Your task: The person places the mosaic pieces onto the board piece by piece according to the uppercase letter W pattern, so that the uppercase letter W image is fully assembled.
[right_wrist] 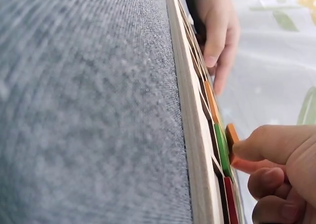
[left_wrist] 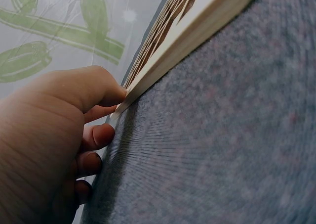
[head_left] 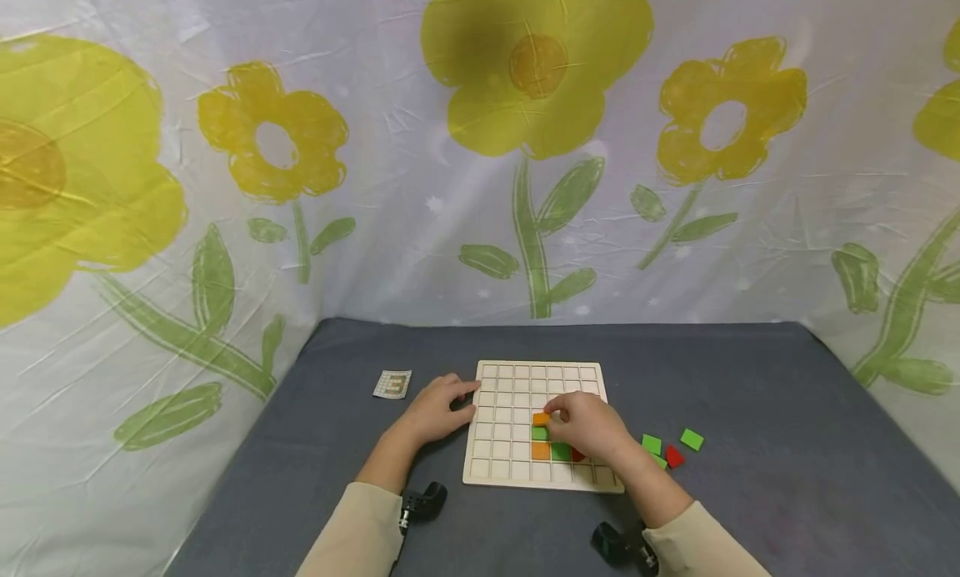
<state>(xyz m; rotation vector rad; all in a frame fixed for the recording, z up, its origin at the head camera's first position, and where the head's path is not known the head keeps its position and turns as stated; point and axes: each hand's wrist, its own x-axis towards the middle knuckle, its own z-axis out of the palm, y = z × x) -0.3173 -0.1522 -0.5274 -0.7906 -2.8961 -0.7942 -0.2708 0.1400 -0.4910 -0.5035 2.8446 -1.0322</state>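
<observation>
A pale wooden grid board [head_left: 491, 469] lies on the dark table. My right hand [head_left: 588, 423] pinches an orange square tile [head_left: 540, 419] between thumb and finger, over the board's middle; in the right wrist view that orange tile [right_wrist: 231, 135] stands tilted at the fingertips. Just below it sits a green tile [head_left: 539, 434]. One row nearer me are an orange tile [head_left: 541, 451], a green tile [head_left: 560, 452] and a red tile [head_left: 577, 454], partly covered by the right hand. With thumb and fingertips my left hand [head_left: 437, 406] touches the board's left edge.
Right of the board lie several loose tiles, among them a green tile [head_left: 692, 439] and a red tile [head_left: 674, 457]. A small pattern card [head_left: 392, 384] rests at the back left. Behind the table [head_left: 360, 460] hangs a flowered curtain [head_left: 405, 227].
</observation>
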